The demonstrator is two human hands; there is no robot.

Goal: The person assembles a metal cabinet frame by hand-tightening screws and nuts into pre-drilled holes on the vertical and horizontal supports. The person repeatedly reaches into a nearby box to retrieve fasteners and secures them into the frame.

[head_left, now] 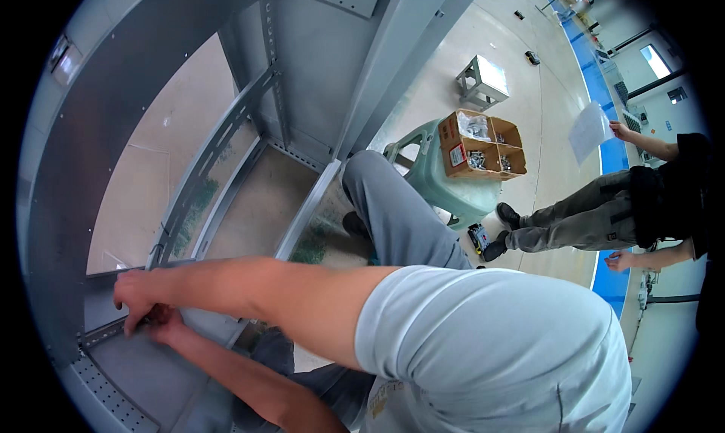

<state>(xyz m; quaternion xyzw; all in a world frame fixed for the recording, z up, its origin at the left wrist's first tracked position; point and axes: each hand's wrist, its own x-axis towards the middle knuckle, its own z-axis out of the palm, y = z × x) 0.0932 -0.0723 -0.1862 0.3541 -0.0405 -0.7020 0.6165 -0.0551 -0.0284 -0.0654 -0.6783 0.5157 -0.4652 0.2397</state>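
Observation:
Both my hands meet low on the left, at a perforated metal rail inside a grey sheet-metal cabinet frame (83, 138). My right hand (137, 291) reaches across from the right, its fingers bent down over the rail (106, 332). Just beneath it, my left hand (162, 326) has its fingers curled up close to the right one. Whatever lies between the fingers is too small and too covered to make out. A slotted crossbar (219, 142) runs from beside my hands to the frame's far corner post.
A cardboard box (483, 144) with divided compartments of small metal hardware sits on a green plastic stool (445, 187). Behind it stands a small grey step stool (485, 80). On the right another person (642, 199) holds a white sheet (590, 133). A tool (477, 238) lies by that person's shoes.

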